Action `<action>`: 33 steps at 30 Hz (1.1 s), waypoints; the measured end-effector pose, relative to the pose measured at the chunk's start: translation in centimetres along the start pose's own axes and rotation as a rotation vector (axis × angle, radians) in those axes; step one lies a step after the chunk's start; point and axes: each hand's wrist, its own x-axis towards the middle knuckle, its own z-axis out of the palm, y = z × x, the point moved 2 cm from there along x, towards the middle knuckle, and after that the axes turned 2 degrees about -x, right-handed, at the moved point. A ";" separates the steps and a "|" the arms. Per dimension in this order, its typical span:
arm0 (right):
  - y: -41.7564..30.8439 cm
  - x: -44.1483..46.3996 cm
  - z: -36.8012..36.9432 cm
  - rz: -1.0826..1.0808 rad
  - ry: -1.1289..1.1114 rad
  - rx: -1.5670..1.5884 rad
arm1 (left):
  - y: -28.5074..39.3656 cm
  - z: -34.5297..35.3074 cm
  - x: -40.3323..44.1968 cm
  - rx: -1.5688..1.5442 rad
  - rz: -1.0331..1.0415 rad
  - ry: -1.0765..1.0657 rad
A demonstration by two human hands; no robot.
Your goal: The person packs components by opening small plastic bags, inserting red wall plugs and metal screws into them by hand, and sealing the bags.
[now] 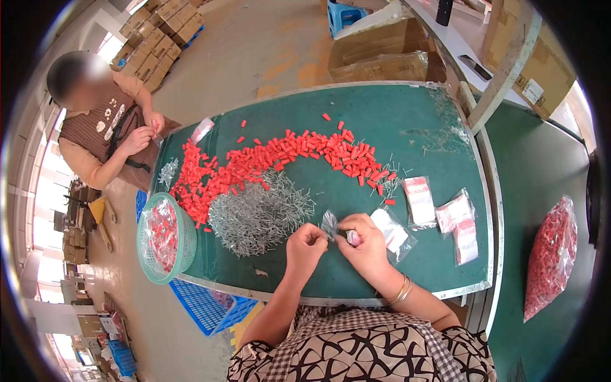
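Observation:
Near the front edge of the green table, my left hand (pixel 305 248) pinches the side of a small clear plastic bag (pixel 329 224). My right hand (pixel 368 247) is closed at the bag's other side, with a bit of pink-and-white plastic (pixel 353 237) showing at its fingers. What the bag contains is too small to tell. Left of my hands lies a heap of grey screws (pixel 258 213). Behind it stretches a long band of red plastic plugs (pixel 286 148). Just right of my right hand are clear bags with white inside (pixel 390 229).
Stacks of small zip bags (pixel 418 200) and more bag stacks (pixel 459 219) lie to the right. A green basket (pixel 167 239) holds bagged red pieces at the left edge. A co-worker (pixel 105 124) stands at the far left. A large bag of red plugs (pixel 552 261) lies on the right-hand table.

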 end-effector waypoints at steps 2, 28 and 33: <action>-1.6 1.1 -1.0 -0.086 -0.082 -0.028 | 0.7 -0.7 -0.1 -0.046 -0.063 -0.091; -1.9 0.8 -0.5 -0.160 -0.366 -0.083 | 1.0 -2.4 -1.2 -0.047 -0.101 -0.263; -2.1 0.7 -0.5 -0.213 -0.406 -0.127 | 0.6 -2.3 -1.3 0.007 -0.093 -0.296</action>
